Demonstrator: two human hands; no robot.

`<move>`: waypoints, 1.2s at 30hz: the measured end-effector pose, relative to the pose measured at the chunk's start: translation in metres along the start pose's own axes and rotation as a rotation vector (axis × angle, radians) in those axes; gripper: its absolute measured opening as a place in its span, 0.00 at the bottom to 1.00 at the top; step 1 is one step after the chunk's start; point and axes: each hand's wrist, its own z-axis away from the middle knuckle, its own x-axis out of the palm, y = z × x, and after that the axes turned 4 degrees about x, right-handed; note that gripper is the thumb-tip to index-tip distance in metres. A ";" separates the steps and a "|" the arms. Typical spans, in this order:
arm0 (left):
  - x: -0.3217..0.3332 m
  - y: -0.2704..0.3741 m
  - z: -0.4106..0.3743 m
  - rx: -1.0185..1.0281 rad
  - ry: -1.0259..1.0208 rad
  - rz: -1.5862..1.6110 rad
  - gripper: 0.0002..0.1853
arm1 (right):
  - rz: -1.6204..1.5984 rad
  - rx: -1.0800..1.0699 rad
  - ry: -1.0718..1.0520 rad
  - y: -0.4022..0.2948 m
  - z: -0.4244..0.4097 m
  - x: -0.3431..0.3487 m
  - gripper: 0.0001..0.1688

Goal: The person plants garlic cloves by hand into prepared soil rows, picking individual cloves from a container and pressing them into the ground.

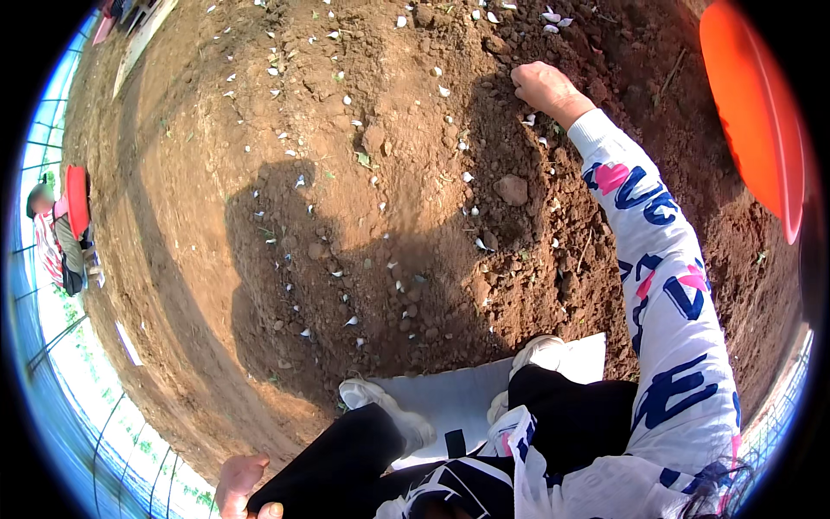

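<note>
Rows of white garlic cloves (351, 320) lie on bare brown soil (428, 194) before me. At the upper right, my right hand (546, 89) reaches over the soil with its fingers curled downward. Its fingertips are hidden, so whether it holds a clove cannot be told. One clove (530, 120) lies just below that hand, and a small cluster of cloves (551, 23) lies above it. My left hand (243, 486) is beside my left knee at the bottom, partly cut off by the picture's edge, with thumb and fingers apart and nothing seen between them.
My shoes stand on a pale board (454, 402). An orange-red plastic basin (752, 117) is at the right edge. At the far left a person (55, 240) sits by a red basin (76, 201). A clod (511, 189) lies among the rows. Another board (139, 48) lies upper left.
</note>
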 end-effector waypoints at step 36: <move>-0.002 0.004 0.000 -0.098 0.098 0.072 0.21 | -0.322 0.128 0.145 0.009 -0.017 -0.013 0.09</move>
